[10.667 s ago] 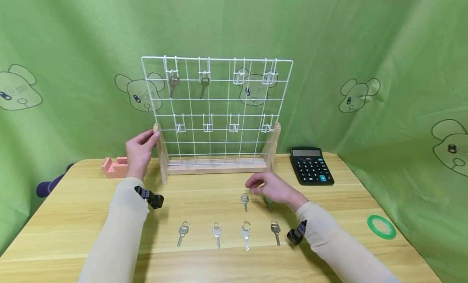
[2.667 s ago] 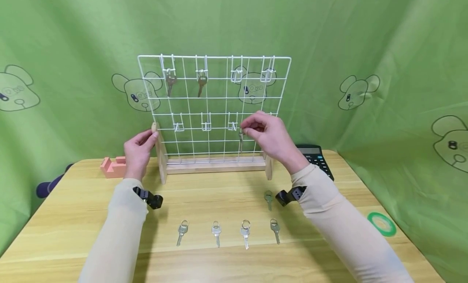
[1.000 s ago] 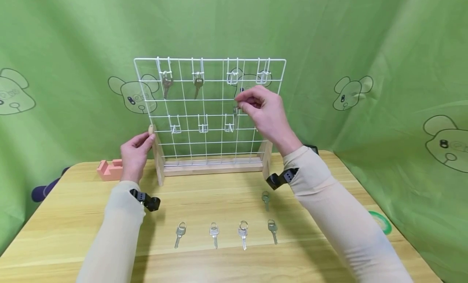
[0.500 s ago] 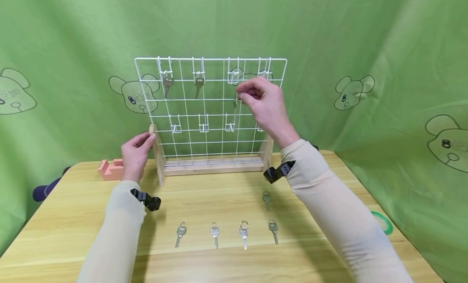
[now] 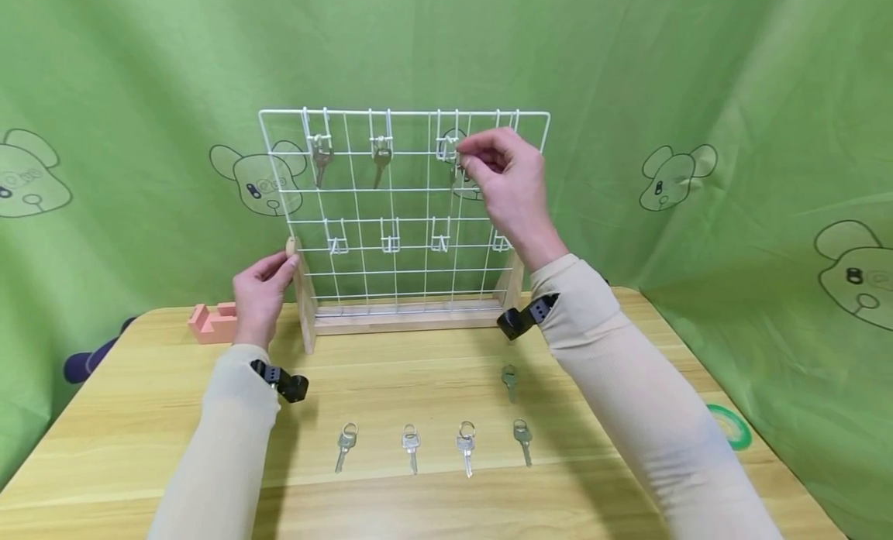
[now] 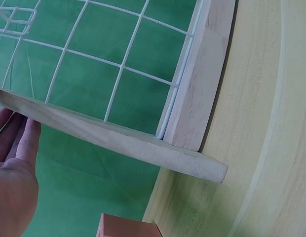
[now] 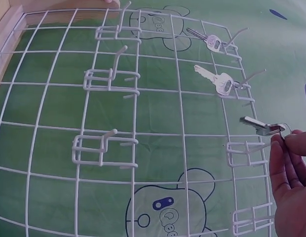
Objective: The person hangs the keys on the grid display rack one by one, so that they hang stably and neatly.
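Note:
In the head view my right hand (image 5: 512,187) is raised at the white wire grid rack (image 5: 481,112). Its thumb and fingertips pinch the ring of a silver key (image 7: 264,127), right beside the third top-row hook (image 7: 247,153). Two other keys, one on the first hook (image 5: 322,162) and one on the second (image 5: 381,166), hang to the left. My left hand (image 5: 256,298) grips the rack's left wooden post (image 6: 108,136) between thumb and fingers. Several hooks in the lower row hold nothing. On the table lie a key (image 5: 510,381) and, nearer, a row of several ringed keys (image 5: 412,443).
A pink notched block (image 5: 212,325) sits left of my left hand. A green tape roll (image 5: 732,428) lies at the right, partly covered by my right sleeve. My right arm hides nearly all of the calculator. Green curtain (image 5: 753,75) hangs behind the table.
My right hand took a key from the back of the table, carried it up past the lower hooks, and has risen to the third top hook. My left hand keeps its grip on the post.

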The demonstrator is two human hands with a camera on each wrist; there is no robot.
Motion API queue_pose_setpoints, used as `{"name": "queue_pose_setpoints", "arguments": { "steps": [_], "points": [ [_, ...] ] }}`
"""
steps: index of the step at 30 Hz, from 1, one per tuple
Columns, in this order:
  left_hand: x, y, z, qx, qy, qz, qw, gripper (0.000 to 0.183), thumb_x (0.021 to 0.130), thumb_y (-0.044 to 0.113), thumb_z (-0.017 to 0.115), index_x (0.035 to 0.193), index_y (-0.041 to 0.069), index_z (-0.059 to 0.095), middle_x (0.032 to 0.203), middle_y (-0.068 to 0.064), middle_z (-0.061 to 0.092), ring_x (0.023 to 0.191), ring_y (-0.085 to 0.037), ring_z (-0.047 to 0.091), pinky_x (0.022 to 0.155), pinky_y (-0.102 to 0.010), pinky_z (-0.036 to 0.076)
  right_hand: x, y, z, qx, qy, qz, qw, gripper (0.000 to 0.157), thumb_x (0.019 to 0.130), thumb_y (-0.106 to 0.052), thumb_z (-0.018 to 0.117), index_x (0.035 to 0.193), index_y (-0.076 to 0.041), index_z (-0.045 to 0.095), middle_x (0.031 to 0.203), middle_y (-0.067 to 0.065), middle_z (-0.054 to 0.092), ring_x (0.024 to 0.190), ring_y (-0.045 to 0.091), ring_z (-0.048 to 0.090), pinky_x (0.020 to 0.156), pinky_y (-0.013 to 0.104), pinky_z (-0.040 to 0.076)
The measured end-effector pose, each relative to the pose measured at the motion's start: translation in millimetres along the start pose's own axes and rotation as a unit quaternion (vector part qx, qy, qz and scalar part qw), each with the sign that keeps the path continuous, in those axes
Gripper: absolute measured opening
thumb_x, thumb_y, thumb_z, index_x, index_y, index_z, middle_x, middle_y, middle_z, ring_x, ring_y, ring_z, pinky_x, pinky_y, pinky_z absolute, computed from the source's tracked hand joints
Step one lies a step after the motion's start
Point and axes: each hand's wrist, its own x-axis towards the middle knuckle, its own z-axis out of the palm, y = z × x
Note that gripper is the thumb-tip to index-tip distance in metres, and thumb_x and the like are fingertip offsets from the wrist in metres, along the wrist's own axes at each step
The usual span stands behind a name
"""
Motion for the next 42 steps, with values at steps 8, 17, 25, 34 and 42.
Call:
{"name": "queue_pose_setpoints", "arguments": {
  "steps": [8,17,25,34,42],
  "points": [
    [0.0,-0.9,0.8,-0.002,0.0,0.002,1.0,0.045,0.088,0.019,0.076,0.126,0.0,0.062,0.126,-0.016,0.062,0.109,-0.019,0.061,0.096,-0.023,0.051,7.6,0.8,1.5,0.012,0.008,0.007,1.0,0.013,0.09,0.006,0.066,0.103,0.002,0.069,0.102,0.008,0.063,0.087,0.018,0.06,0.081,0.026,0.055],
    [0.6,-1.8,1.3,0.01,-0.002,0.008,0.9999,0.046,0.088,0.022,0.076,0.127,0.001,0.062,0.128,-0.017,0.061,0.112,-0.021,0.061,0.096,-0.023,0.051,15.0,4.2,4.2,0.023,0.025,0.017,0.999,0.013,0.091,0.007,0.064,0.103,0.003,0.068,0.102,0.008,0.062,0.088,0.017,0.06,0.082,0.027,0.056],
    [0.2,-1.8,0.7,0.004,0.001,0.004,1.0,0.046,0.088,0.02,0.077,0.127,0.001,0.062,0.128,-0.017,0.061,0.111,-0.02,0.061,0.096,-0.024,0.051,18.5,6.6,5.9,0.019,0.03,0.021,0.999,0.014,0.091,0.007,0.064,0.104,0.003,0.067,0.103,0.008,0.062,0.089,0.019,0.061,0.083,0.026,0.056],
    [-0.8,-1.8,0.4,0.013,-0.005,-0.002,0.9999,0.047,0.088,0.024,0.076,0.128,0.002,0.062,0.13,-0.016,0.061,0.115,-0.022,0.059,0.096,-0.022,0.051,14.6,12.0,5.1,0.021,0.032,0.03,0.999,0.018,0.091,0.007,0.064,0.108,0.004,0.067,0.107,0.009,0.062,0.094,0.022,0.062,0.086,0.025,0.056],
    [-0.5,-0.8,0.5,0.015,-0.003,0.0,0.9999,0.047,0.088,0.024,0.076,0.127,0.002,0.062,0.129,-0.016,0.061,0.114,-0.022,0.06,0.096,-0.023,0.051,2.2,24.7,-0.6,0.003,0.015,0.002,1.0,0.019,0.092,0.0,0.067,0.111,0.002,0.068,0.106,0.008,0.063,0.095,0.018,0.062,0.086,0.026,0.055]
  ]
}}
